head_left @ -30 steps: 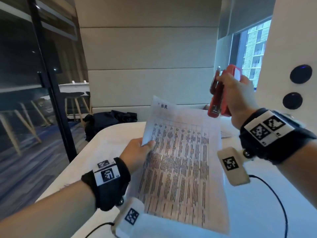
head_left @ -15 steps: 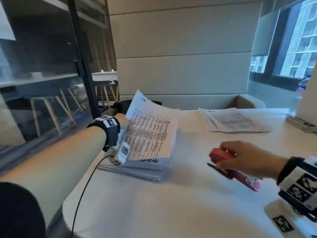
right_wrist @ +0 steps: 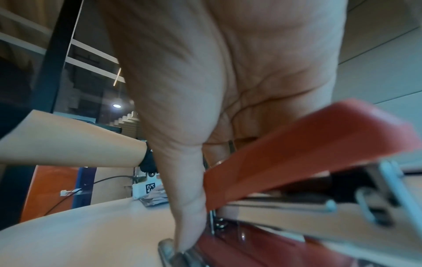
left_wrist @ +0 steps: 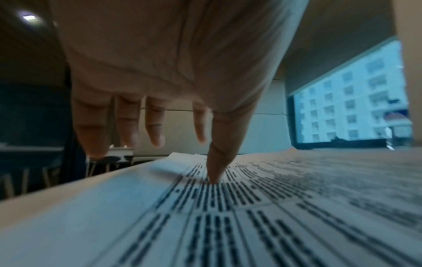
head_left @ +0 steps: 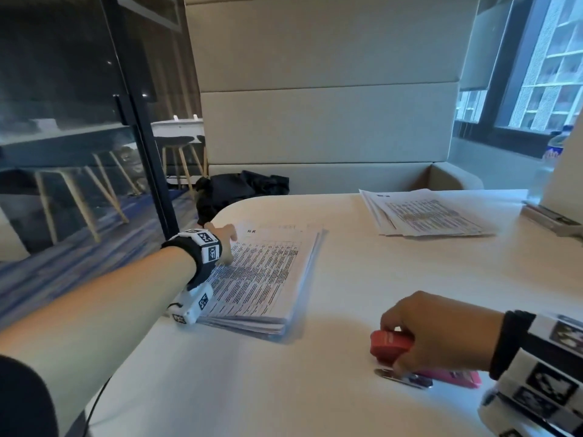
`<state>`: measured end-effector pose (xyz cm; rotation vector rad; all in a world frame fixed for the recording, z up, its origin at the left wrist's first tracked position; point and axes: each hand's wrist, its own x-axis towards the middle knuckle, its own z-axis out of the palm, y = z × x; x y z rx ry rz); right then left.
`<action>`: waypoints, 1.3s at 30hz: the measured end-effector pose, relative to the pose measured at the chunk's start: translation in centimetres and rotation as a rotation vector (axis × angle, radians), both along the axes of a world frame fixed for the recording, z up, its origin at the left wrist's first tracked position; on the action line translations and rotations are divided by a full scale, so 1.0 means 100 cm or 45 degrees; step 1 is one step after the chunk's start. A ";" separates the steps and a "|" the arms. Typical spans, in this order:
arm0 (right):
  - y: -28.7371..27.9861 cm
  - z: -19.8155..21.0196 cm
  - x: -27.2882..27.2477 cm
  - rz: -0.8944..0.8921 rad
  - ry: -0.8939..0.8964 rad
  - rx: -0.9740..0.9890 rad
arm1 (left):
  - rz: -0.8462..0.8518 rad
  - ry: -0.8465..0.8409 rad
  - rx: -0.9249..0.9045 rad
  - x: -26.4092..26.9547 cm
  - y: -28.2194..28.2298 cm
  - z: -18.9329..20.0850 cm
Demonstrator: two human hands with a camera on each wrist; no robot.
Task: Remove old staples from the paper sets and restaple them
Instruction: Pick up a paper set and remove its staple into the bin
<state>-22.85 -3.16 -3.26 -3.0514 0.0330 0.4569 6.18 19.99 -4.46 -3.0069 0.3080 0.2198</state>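
A thick stack of printed paper sets [head_left: 265, 279] lies on the white table [head_left: 362, 279] at the left. My left hand [head_left: 225, 244] hovers over the stack's far left corner with straight, spread fingers; only the thumb tip [left_wrist: 214, 178] touches the top sheet [left_wrist: 251, 216]. Near the front right, my right hand [head_left: 432, 332] grips a red stapler [head_left: 391, 343] that sits on the table with its metal base [head_left: 403, 378] showing. In the right wrist view the thumb [right_wrist: 189, 216] and palm wrap the stapler [right_wrist: 297, 153].
A second, fanned pile of papers [head_left: 422, 216] lies at the far right of the table. A grey flat device [head_left: 552, 219] sits at the right edge. A dark bag [head_left: 239, 187] rests on the bench behind the table. A glass partition stands at the left.
The left hand has laid the lifted paper set flat on the stack and released it. The right hand has brought the stapler from the air down onto the table.
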 end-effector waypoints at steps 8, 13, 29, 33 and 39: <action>-0.037 0.038 0.034 -0.139 0.174 0.100 | -0.175 0.227 0.279 -0.015 -0.050 0.027; -0.093 0.042 0.086 -0.305 -0.012 -0.103 | -0.291 0.376 -0.220 -0.026 -0.108 0.051; -0.183 -0.004 0.167 -0.594 0.100 -0.131 | -0.148 0.779 -1.059 -0.037 -0.249 0.017; -0.179 -0.002 0.161 -0.535 0.169 -0.122 | -0.024 0.800 -1.273 -0.033 -0.253 0.012; -0.138 0.025 0.129 -0.230 0.359 -0.121 | 0.033 0.826 -1.392 -0.039 -0.250 0.012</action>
